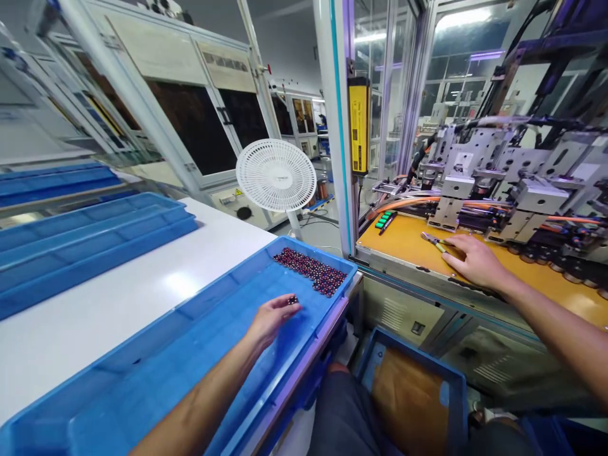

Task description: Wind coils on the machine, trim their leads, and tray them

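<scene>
My left hand (273, 321) is over the blue tray (199, 335), its thumb and fingers closed on a small dark part with shiny dots (292, 300). Beyond it, in the tray's far right corner, many similar small dark-red parts (308, 269) are packed in rows. Resting low over the yellow machine table, my right hand (477, 261) has its thumb and fingers around the handles of a pair of pliers (431, 239). The pliers' metal jaws point left, away from the palm; the handle ends are partly hidden by the fingers.
Metal machine fixtures (503, 171) with orange hoses stand behind my right hand. Green pieces (384, 220) and a dark pen-like item (388, 223) lie on the yellow table (403, 237). A white fan (276, 175) stands beyond the tray. A lower blue bin (456, 405) sits near my legs.
</scene>
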Motion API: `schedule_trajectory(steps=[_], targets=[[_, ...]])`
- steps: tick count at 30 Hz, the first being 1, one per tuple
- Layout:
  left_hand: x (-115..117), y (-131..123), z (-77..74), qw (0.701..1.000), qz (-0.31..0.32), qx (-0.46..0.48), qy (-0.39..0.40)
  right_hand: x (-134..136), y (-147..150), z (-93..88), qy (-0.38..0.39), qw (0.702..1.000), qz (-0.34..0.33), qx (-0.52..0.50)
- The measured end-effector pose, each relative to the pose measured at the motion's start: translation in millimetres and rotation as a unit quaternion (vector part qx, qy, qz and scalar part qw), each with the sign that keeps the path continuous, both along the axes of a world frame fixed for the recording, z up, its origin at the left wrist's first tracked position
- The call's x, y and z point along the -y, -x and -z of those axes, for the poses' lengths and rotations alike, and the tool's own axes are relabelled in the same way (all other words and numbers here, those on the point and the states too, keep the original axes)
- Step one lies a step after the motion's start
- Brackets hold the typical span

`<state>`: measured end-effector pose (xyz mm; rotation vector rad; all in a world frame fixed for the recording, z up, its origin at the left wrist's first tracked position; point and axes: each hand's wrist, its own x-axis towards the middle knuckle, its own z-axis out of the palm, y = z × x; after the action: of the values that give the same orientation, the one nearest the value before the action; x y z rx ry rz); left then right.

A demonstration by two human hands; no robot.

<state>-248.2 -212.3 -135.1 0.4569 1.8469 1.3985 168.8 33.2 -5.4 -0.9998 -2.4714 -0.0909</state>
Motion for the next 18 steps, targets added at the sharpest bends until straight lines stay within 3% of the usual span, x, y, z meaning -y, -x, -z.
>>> schedule_trajectory(steps=[3,7,18], targets=[[-32,19,24.7,0.996,0.022,-0.079,0.027,-1,0,-0.9,0.001,1.0,0.0,-0.005],[-57,36,44.2,0.984,0.055,-0.168,0.035,-4,7,-2.1,0.002,1.0,0.003,-0.008],[-70,28,62.7,0.968,0.057,-0.244,-0.005,-8,16,-3.1,0.03,0.999,-0.018,-0.028]])
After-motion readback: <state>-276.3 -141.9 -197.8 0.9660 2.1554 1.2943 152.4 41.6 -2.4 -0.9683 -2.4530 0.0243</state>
